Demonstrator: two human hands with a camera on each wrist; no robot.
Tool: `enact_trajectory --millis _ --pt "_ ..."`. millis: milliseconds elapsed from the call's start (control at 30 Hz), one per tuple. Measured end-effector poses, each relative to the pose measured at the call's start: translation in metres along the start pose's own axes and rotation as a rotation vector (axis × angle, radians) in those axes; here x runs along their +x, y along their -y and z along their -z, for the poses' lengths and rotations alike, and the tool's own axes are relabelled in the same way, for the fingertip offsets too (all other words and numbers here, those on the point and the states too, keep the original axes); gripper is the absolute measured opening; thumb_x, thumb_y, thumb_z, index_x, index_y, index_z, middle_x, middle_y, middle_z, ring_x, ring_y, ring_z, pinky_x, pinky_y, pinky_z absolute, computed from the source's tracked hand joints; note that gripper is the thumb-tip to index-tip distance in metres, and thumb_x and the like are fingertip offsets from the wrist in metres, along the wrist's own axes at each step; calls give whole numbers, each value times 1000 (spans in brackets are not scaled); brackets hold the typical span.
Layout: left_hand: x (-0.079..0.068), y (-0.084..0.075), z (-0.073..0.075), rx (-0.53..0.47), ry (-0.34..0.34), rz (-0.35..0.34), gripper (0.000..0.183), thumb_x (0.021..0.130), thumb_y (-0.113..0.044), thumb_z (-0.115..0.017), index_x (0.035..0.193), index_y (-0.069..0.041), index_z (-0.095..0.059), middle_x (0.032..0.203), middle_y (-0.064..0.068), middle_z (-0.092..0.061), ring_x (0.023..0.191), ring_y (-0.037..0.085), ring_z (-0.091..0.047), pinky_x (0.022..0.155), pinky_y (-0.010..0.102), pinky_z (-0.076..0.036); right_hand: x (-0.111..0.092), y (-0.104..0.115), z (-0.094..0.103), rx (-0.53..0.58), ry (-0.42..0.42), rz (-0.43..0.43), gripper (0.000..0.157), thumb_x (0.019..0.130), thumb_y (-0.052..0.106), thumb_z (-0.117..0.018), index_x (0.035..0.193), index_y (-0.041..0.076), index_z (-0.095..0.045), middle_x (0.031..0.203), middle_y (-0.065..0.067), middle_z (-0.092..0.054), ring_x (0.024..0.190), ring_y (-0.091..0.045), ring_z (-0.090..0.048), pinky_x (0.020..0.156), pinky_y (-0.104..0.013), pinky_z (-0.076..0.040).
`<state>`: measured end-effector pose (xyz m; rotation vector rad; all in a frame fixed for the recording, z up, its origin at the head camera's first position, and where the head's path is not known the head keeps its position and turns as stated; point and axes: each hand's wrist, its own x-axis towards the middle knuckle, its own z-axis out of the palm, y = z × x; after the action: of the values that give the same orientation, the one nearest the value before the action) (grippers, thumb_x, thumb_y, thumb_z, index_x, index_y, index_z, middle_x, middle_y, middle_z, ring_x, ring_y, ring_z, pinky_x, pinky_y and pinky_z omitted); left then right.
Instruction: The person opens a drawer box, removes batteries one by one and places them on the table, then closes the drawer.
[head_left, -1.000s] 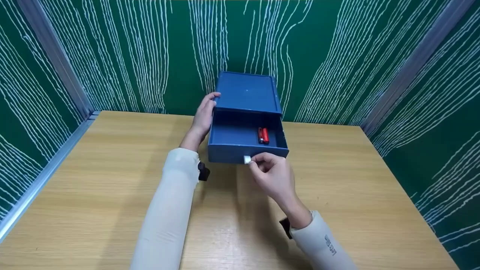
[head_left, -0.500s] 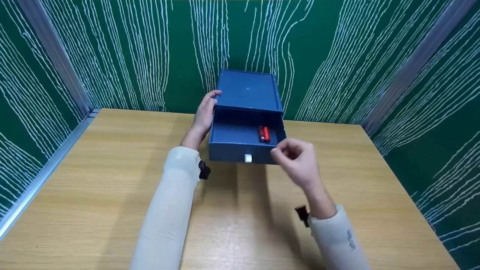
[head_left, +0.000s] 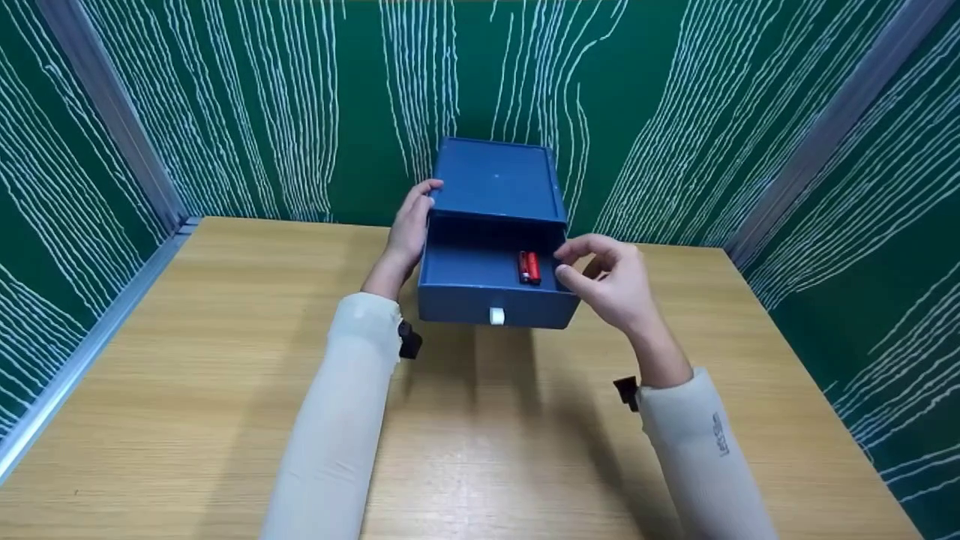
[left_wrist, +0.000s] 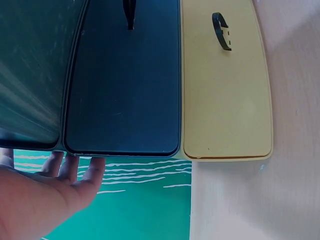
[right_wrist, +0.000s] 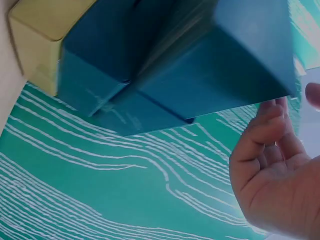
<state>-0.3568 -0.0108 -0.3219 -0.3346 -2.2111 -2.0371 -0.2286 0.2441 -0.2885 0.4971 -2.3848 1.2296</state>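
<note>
A blue cabinet (head_left: 496, 176) has its top drawer (head_left: 457, 304) pulled out, with a white knob (head_left: 496, 316) on the front. Inside the drawer, toward the right, lie two small red cylinders (head_left: 529, 267) side by side. My left hand (head_left: 407, 232) rests against the cabinet's left side, its fingers extended along it; the left wrist view has those fingertips at the edge. At the drawer's right wall, my right hand (head_left: 616, 289) holds its thumb and forefinger apart, nothing between them. From the right wrist, the fingers (right_wrist: 265, 125) are bent close beside the drawer's side.
In the left wrist view, a second blue drawer front (left_wrist: 125, 90) and a yellow drawer front (left_wrist: 225, 95) sit below the open drawer. The cabinet stands on a wooden table (head_left: 225, 360), before a green wall with white lines (head_left: 360, 90).
My right hand has let go of the white knob and moved right and up to the drawer's right wall, its thumb and forefinger spreading. The left hand keeps its place.
</note>
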Motion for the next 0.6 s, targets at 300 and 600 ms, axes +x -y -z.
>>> enact_trajectory --millis 300,600 --pt "0 -1 -1 -9 3 0 36 91 -22 -27 121 -25 -45 136 -3 -34 121 14 -32 103 37 -21 16 -16 -2 -141 83 -69 26 72 29 -67 97 22 -64 85 -9 -45 66 -24 -39 56 -30 -33" --pt "-15 -20 -1 -17 12 22 38 91 -19 -25 125 -17 -42 137 2 -32 120 18 -32 102 38 -21 33 -17 -3 -280 227 -125 34 69 33 -68 102 25 -62 89 -6 -44 86 -20 -37 65 -33 -32"
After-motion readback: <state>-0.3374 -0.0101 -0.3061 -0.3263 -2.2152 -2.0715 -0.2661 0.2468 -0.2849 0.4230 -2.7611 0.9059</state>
